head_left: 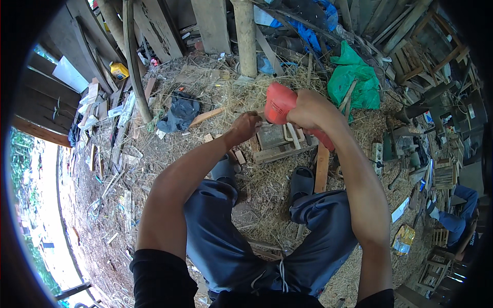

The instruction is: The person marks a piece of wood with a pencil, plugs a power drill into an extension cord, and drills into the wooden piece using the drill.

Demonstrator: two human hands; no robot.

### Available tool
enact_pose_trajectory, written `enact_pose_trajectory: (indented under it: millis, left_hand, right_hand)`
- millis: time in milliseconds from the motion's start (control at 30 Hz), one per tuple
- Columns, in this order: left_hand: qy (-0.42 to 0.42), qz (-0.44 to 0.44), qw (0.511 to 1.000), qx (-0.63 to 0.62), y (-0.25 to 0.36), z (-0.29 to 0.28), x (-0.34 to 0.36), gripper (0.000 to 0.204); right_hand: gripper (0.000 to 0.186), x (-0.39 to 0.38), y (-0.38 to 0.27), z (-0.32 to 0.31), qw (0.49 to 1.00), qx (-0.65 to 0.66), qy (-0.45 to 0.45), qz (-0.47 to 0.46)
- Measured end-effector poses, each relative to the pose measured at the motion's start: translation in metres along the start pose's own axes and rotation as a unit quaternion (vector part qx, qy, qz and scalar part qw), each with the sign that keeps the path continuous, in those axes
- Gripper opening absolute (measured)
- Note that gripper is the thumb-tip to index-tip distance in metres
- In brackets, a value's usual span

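My right hand [310,109] is wrapped round a red power drill [280,103], held above a low wooden work block [280,152] on the ground between my feet. The drill's rounded body faces left, and a lower red part shows beneath my hand. Close to the drill's front end, my left hand [245,127] has its fingers closed together; what they grip, if anything, is too small to make out. A pale, bent bar [294,135] rests on the block, partly hidden by my right hand. The drill's tip cannot be made out clearly.
Straw and wood scraps cover the ground. A wooden plank [322,167] lies beside my right sandal [301,182]. Beyond are a black plastic bag [179,110], a wooden post [245,43] and a green plastic sheet [354,77]. Another person [465,205] sits at the far right.
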State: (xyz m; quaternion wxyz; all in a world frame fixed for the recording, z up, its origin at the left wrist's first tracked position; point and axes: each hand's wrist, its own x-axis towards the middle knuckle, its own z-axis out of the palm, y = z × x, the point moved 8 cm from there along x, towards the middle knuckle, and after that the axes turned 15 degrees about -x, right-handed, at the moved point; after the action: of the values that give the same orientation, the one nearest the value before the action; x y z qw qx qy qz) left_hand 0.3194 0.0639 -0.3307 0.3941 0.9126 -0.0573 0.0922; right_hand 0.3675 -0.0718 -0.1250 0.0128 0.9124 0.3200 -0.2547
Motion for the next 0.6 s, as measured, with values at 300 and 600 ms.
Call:
enact_pose_trajectory:
  millis: [300,600]
  left_hand:
    - [0.005,0.017,1.000,0.003,-0.0016,0.0015,0.0027,0.016]
    - [0.030,0.029,0.999,0.012,-0.0083,0.0006,-0.0010,0.016]
  right_hand:
    - [0.026,0.0022,-0.0021,-0.0003,0.999,-0.037,0.013,0.016]
    - [0.028,0.0029,-0.0009,0.0015,0.999,-0.023,-0.012,0.020]
